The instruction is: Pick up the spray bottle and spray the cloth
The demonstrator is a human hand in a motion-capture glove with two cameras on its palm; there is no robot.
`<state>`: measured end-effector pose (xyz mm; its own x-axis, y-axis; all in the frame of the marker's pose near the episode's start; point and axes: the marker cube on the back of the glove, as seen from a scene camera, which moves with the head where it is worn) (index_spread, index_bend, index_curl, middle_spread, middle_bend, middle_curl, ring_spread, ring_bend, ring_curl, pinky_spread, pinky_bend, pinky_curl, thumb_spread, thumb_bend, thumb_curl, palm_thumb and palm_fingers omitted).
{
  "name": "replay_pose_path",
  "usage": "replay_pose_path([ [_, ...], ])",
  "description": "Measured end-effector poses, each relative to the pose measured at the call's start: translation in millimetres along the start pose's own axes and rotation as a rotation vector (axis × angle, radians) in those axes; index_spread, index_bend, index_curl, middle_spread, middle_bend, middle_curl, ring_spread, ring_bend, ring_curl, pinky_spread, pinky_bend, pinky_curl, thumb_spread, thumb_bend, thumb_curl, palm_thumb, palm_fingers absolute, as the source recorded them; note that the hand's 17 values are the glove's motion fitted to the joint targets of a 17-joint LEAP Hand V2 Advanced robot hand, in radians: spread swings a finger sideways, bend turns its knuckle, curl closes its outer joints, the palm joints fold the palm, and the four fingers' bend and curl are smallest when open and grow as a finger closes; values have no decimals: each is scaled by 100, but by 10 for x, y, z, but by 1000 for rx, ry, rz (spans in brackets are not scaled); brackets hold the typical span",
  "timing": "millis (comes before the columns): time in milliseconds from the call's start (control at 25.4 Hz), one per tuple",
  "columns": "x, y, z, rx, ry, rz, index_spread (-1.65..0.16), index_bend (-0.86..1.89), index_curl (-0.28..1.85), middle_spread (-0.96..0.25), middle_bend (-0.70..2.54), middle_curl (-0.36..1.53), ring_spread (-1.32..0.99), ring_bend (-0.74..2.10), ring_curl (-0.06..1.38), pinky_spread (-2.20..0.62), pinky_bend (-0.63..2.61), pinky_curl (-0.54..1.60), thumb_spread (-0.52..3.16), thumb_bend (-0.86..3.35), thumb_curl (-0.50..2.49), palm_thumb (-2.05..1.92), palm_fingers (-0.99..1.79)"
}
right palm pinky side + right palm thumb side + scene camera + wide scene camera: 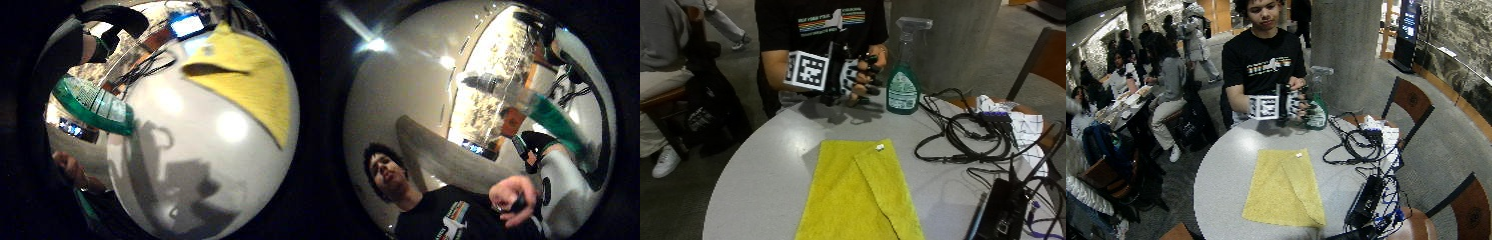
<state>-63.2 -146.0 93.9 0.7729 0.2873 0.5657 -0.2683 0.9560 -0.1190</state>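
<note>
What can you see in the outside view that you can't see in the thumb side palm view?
Only the outside view shows the yellow cloth lying flat on the round grey table, the tangle of black cables, and the gloved right hand raised just beside the spray bottle, fingers curled, not yet touching it.

Only the thumb side palm view shows the ceiling lights and the person's bare hand.

Both show the green spray bottle with its clear trigger top, and the person's black shirt.
</note>
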Motion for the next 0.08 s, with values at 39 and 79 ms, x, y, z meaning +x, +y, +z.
replay_pose_path([
  [39, 46, 8, -121, 38, 53, -16, -23, 4, 35, -1, 30, 49, 2, 32, 39, 15, 34, 38, 83, -4, 55, 86, 74],
  [79, 75, 10, -189, 61, 84, -28, -23, 4, 33, -1, 30, 49, 2, 32, 38, 16, 34, 37, 84, -4, 55, 86, 74],
])
